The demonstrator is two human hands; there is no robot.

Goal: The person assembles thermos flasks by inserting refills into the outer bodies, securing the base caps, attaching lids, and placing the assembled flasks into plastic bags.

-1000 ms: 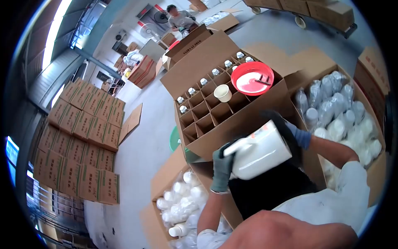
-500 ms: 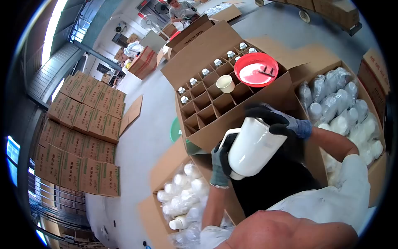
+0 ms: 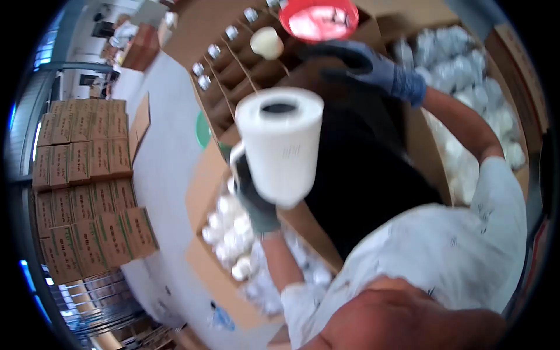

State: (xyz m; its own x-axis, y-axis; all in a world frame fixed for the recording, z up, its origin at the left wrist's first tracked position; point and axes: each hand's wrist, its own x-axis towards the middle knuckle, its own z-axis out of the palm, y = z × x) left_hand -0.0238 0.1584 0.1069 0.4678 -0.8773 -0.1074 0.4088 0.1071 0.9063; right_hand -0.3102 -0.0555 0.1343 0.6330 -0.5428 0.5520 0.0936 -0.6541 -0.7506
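Note:
In the head view, a white thermos jug body [image 3: 283, 146] with a side handle stands tilted in front of me. A round dark opening shows in its upturned end. My left hand [image 3: 255, 201], in a grey and black glove, is closed around its handle side, with the fingers partly hidden behind it. My right hand [image 3: 364, 67], gloved too and a little blurred, reaches over the divided carton [image 3: 233, 108] with fingers apart and nothing visible in them. Near its fingertips are a red basin [image 3: 318, 39] with small dark pieces and a cream cup [image 3: 266, 43].
Silver-capped bottle necks [image 3: 214, 51] stick up from the carton's cells. An open box of wrapped white parts [image 3: 233, 233] lies at lower left, another box of wrapped parts [image 3: 466, 81] at right. Stacked cartons [image 3: 81, 140] stand at far left; a green basin [image 3: 202, 129] sits beside the divided carton.
My right hand has left the jug and moved up toward the red basin. The jug, in my left hand, has turned so its opening shows. The view has shifted.

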